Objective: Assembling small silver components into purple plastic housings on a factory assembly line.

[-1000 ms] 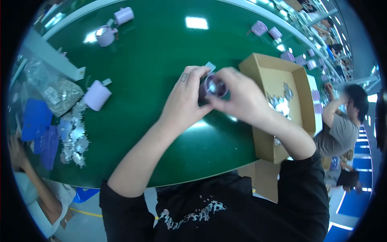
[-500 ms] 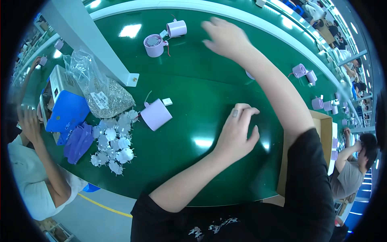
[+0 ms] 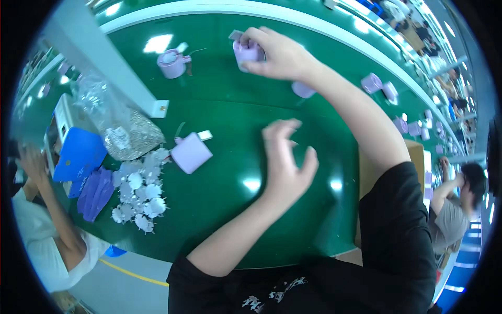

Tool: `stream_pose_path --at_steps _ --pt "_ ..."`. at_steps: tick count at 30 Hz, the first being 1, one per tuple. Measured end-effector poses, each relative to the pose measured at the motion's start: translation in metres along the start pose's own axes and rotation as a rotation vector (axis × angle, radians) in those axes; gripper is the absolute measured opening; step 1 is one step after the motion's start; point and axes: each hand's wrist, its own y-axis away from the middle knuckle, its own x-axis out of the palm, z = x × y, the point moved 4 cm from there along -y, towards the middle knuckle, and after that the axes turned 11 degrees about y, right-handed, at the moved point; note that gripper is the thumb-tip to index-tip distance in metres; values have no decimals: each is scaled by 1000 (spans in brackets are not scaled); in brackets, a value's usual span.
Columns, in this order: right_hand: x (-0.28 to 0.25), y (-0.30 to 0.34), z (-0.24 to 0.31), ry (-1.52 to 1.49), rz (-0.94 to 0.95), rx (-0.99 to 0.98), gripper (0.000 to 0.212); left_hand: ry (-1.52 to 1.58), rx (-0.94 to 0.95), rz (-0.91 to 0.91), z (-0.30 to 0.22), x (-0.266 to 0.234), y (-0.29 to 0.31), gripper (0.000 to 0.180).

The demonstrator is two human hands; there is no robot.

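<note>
At the far side of the green table, my right hand (image 3: 274, 55) is closed around a lilac cylindrical fan housing (image 3: 243, 56), with a small pale tab sticking out at its top. My left hand (image 3: 286, 162) hovers over the middle of the table, fingers curled but apart, holding nothing. A second lilac housing (image 3: 171, 64) stands to the left with a white connector and thin wires. Nearer on the left, another lilac housing (image 3: 191, 153) lies tilted with a white connector beside it. One more housing (image 3: 303, 89) is partly hidden behind my right forearm.
On the left lie white spiky discs (image 3: 140, 196), purple strips (image 3: 95, 193), a clear bag of small metal parts (image 3: 130, 137) and a blue bin (image 3: 81, 154). A grey post (image 3: 112, 65) rises there. An open cardboard box (image 3: 415, 154) stands right. Co-workers sit on both sides.
My right hand has moved left and taken hold of a lilac housing, apart from its neighbour now. My left hand has shifted left and its fingers have opened wider. The view has shifted slightly.
</note>
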Motion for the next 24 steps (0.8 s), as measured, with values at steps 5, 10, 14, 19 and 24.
stream_pose_path --at_steps 5,10,14,19,24 --pt "-57 167 33 -134 39 173 76 -58 84 96 6 9 5 96" --pt "-74 271 67 -271 196 369 74 -184 37 612 -16 35 15 66" --pt "-117 316 77 0 86 377 60 -386 126 788 -16 42 29 66" --pt "-170 439 -42 468 -13 882 36 -375 110 731 -23 44 25 73" --pt "-163 517 -124 302 368 1241 46 -397 92 718 -16 44 27 74"
